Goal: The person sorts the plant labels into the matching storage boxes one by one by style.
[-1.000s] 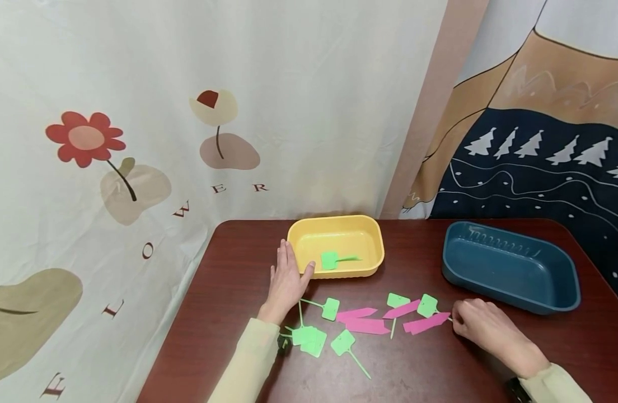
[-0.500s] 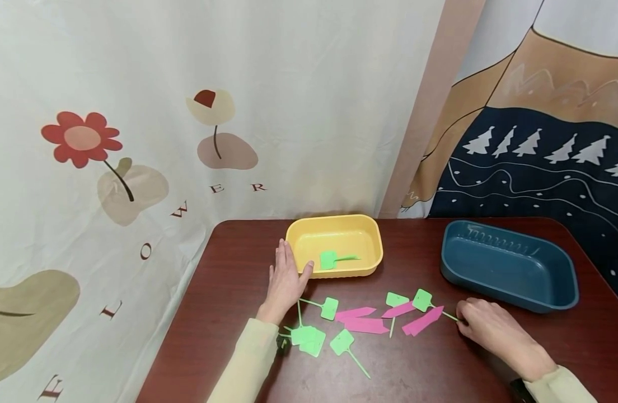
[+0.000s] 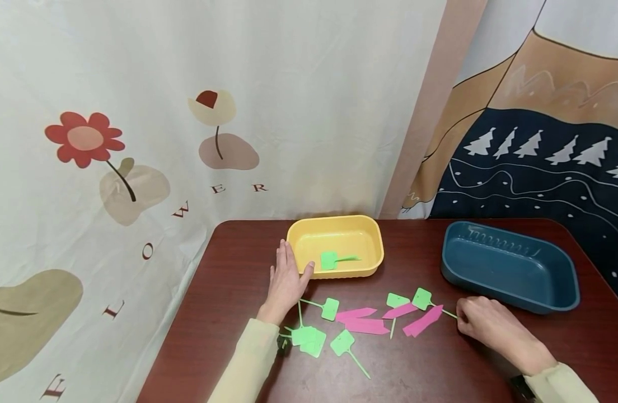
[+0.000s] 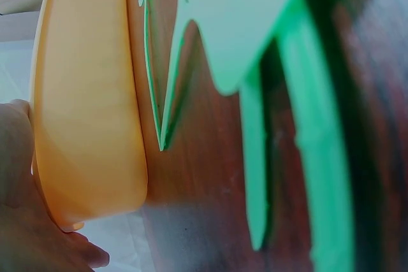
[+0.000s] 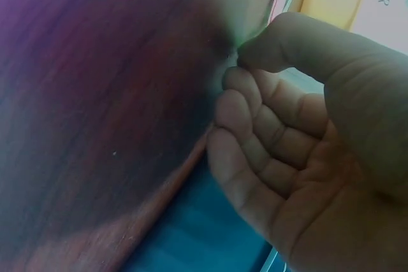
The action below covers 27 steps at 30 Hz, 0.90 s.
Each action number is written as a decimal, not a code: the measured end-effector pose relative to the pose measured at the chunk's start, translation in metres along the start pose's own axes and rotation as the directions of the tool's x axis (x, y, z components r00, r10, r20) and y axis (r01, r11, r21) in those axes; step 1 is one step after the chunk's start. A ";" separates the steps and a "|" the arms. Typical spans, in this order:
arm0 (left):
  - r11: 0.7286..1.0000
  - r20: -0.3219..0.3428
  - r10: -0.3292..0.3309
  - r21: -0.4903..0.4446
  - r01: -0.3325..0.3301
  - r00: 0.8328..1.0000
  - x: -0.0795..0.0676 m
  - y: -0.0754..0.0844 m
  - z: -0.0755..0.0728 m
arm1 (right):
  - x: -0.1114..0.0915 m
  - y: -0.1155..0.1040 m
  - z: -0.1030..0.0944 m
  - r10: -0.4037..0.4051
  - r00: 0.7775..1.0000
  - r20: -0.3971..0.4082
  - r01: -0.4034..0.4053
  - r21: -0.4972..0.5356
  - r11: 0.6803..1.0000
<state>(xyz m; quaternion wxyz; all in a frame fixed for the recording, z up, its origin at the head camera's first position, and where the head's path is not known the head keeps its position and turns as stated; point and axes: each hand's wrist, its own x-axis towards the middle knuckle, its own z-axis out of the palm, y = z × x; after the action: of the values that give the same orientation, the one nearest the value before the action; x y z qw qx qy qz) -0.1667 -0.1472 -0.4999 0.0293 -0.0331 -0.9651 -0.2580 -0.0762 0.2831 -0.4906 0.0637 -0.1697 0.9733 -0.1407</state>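
Observation:
My right hand [image 3: 497, 330] pinches the thin stem end of a green plant label [image 3: 422, 299], whose square head lies on the table. In the right wrist view the thumb and index fingertip [image 5: 252, 55] meet, though the stem there is blurred. My left hand [image 3: 286, 282] rests with straight fingers against the left front corner of a yellow plastic basin [image 3: 346, 273]. A green plant label [image 3: 329, 260] with several stems lies inside that basin. Pink pointed labels [image 3: 366, 326] and more green labels [image 3: 311, 340] lie scattered between my hands.
A dark blue basin [image 3: 510, 294] stands at the right rear of the brown table [image 3: 415, 375], just beyond my right hand. A printed curtain [image 3: 314, 112] hangs behind the table's back edge. Green labels [image 4: 255, 157] lie close under my left wrist.
My right hand has drawn slightly right with the green label's stem, and that label's head has shifted up and left. The pink label beside it has turned. My left hand stays put.

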 end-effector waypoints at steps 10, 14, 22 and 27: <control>1.000 0.003 -0.006 0.001 0.006 1.000 0.000 0.001 -0.001 | -0.001 -0.004 0.000 -0.086 0.972 -0.219 0.069 -0.082 0.994; 1.000 0.002 -0.009 0.005 0.009 1.000 -0.001 0.001 -0.002 | 0.001 -0.005 0.001 -0.134 0.934 -0.331 0.098 -0.123 0.988; 1.000 -0.001 -0.003 -0.004 0.003 1.000 -0.001 0.002 -0.003 | 0.010 -0.009 -0.003 -0.203 0.866 -0.457 0.149 -0.152 0.977; 1.000 0.002 -0.008 0.005 0.008 1.000 0.000 0.002 -0.001 | 0.020 -0.021 -0.011 -0.213 0.862 -0.460 0.173 -0.129 0.977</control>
<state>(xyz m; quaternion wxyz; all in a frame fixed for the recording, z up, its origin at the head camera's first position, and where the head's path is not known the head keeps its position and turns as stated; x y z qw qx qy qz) -0.1668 -0.1462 -0.4982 0.0274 -0.0293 -0.9659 -0.2557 -0.0905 0.2597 -0.4755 -0.1959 -0.2294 0.9427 -0.1429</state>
